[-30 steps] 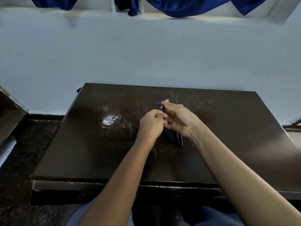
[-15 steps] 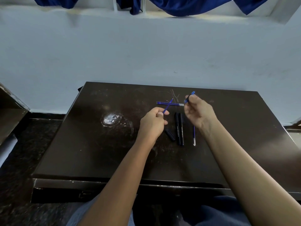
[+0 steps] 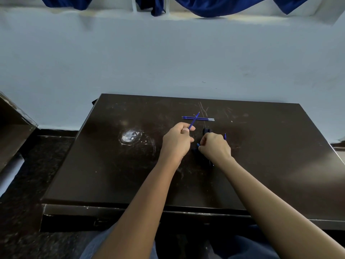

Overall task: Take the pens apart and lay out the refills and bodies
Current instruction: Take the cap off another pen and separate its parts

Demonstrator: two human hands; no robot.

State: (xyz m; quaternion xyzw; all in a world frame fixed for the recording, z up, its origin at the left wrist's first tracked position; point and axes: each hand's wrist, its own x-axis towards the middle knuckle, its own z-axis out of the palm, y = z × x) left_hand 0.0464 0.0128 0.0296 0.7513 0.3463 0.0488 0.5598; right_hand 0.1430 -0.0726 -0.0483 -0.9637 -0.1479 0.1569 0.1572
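Note:
On the dark table (image 3: 270,165), my left hand (image 3: 176,142) is shut on a thin blue refill (image 3: 194,120) that points up and to the right. Beyond it, two blue refills (image 3: 203,119) lie side by side across the table. My right hand (image 3: 214,147) is lowered over the black pen bodies (image 3: 207,131) and hides most of them. Its fingers are closed, and a small blue pen piece (image 3: 197,144) sticks out at their left. Another blue refill (image 3: 225,136) shows just behind this hand.
A white scuffed patch (image 3: 129,137) marks the table to the left of my hands. A pale wall (image 3: 168,62) rises right behind the table. A brown piece of furniture (image 3: 13,128) stands at the far left, with dark floor (image 3: 22,212) below it.
My right hand has come down and left from the far refills onto the black pen bodies, still holding the small blue piece. My left hand has stayed put with its refill.

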